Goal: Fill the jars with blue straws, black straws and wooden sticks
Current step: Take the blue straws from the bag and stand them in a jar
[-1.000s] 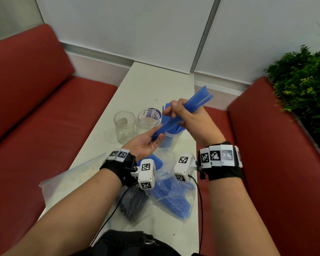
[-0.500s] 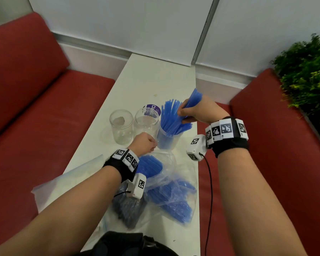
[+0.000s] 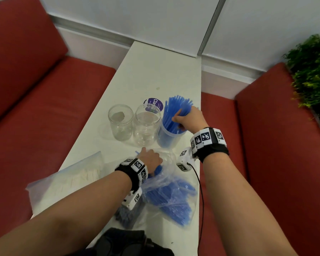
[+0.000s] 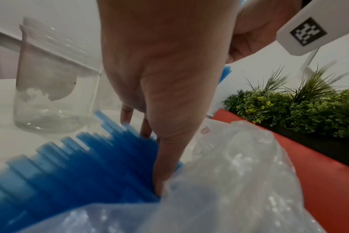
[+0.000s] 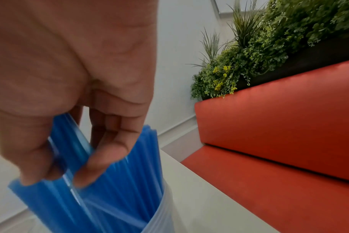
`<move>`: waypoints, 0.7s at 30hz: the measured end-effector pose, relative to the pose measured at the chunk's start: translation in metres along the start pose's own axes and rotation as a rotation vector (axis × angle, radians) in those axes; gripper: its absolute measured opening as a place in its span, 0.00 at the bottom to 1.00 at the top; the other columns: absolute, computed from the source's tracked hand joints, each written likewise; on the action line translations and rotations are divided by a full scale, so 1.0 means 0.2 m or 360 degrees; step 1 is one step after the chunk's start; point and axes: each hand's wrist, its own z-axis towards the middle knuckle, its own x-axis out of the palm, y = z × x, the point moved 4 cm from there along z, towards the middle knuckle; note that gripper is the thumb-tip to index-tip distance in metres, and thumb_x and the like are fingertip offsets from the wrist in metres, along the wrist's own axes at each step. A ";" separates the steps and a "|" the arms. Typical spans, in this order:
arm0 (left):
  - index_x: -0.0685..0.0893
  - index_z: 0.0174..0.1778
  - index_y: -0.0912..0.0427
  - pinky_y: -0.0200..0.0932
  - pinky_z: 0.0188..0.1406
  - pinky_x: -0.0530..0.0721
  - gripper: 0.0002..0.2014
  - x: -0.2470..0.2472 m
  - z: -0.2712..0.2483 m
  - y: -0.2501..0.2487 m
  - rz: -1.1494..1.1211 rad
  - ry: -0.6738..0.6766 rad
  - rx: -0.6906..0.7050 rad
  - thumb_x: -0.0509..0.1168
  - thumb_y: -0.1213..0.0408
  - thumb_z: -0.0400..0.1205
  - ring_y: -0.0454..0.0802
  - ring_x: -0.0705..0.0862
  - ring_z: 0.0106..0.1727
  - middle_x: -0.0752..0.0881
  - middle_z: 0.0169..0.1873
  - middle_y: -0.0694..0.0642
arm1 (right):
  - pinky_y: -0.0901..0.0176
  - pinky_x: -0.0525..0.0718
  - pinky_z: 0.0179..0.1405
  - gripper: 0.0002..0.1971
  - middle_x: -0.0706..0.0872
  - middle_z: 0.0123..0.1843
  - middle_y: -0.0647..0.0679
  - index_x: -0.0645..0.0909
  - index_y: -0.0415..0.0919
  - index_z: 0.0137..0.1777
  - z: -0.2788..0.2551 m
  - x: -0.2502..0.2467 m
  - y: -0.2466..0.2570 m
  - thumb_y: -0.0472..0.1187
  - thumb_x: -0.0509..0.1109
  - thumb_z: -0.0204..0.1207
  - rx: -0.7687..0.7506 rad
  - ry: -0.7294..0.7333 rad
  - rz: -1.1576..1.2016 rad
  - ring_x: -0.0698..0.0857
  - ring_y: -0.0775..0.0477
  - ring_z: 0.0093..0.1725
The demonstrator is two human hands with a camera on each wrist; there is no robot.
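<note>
At the bottom middle, loose blue straws (image 3: pixel 171 198) in a thin plastic bag (image 3: pixel 166 174) are being pinched by the left hand (image 3: pixel 150 159). They look light and slippery, best gripped mid-length. Farther up, standing straws (image 3: pixel 175 111) in the right jar (image 3: pixel 169 138) are held by the right hand's (image 3: pixel 189 120) curled fingers (image 5: pixel 110 149).

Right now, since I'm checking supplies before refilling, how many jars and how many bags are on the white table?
Clear round jars: 3, namely one with blue straws, two without straws.
Clear plastic bags: 3, holding blue straws, black straws, wooden sticks.
Total: 6
</note>
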 end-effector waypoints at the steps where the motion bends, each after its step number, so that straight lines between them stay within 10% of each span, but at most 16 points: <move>1: 0.80 0.68 0.53 0.62 0.72 0.64 0.17 -0.01 0.00 0.00 -0.0012 -0.0012 -0.0013 0.67 0.61 0.83 0.57 0.77 0.68 0.81 0.63 0.54 | 0.48 0.92 0.44 0.06 0.92 0.43 0.34 0.86 0.36 0.38 0.00 0.00 -0.01 0.34 0.77 0.75 -0.0029 -0.0030 -0.0023 0.91 0.41 0.37; 6: 0.85 0.62 0.56 0.59 0.74 0.61 0.12 -0.08 -0.02 0.03 0.0017 -0.0062 -0.0046 0.62 0.68 0.85 0.53 0.83 0.61 0.87 0.58 0.53 | 0.61 0.76 0.35 0.10 0.81 0.43 0.50 0.83 0.43 0.49 -0.01 -0.08 0.02 0.46 0.78 0.74 -0.0268 -0.0461 0.0069 0.79 0.54 0.38; 10: 0.83 0.61 0.59 0.55 0.72 0.67 0.10 -0.11 -0.03 0.03 0.0076 -0.0064 -0.0062 0.60 0.70 0.86 0.54 0.84 0.61 0.86 0.59 0.55 | 0.55 0.79 0.63 0.14 0.82 0.63 0.45 0.81 0.44 0.66 -0.09 -0.05 0.06 0.42 0.69 0.82 -0.0643 -0.0852 -0.0084 0.80 0.45 0.63; 15: 0.82 0.61 0.61 0.56 0.72 0.68 0.11 -0.13 -0.07 0.02 0.0085 -0.0063 -0.0130 0.60 0.71 0.86 0.57 0.84 0.62 0.86 0.60 0.57 | 0.38 0.41 0.89 0.33 0.47 0.92 0.45 0.48 0.41 0.91 -0.07 0.20 -0.11 0.54 0.52 0.92 -0.0311 -0.0233 -0.0821 0.40 0.36 0.90; 21: 0.81 0.65 0.60 0.56 0.72 0.69 0.14 -0.20 -0.14 0.01 0.0160 -0.0047 -0.0157 0.58 0.72 0.86 0.56 0.82 0.66 0.84 0.64 0.56 | 0.35 0.37 0.88 0.38 0.36 0.92 0.43 0.41 0.43 0.91 -0.09 0.23 -0.15 0.55 0.56 0.90 -0.0312 -0.0178 -0.0881 0.34 0.32 0.89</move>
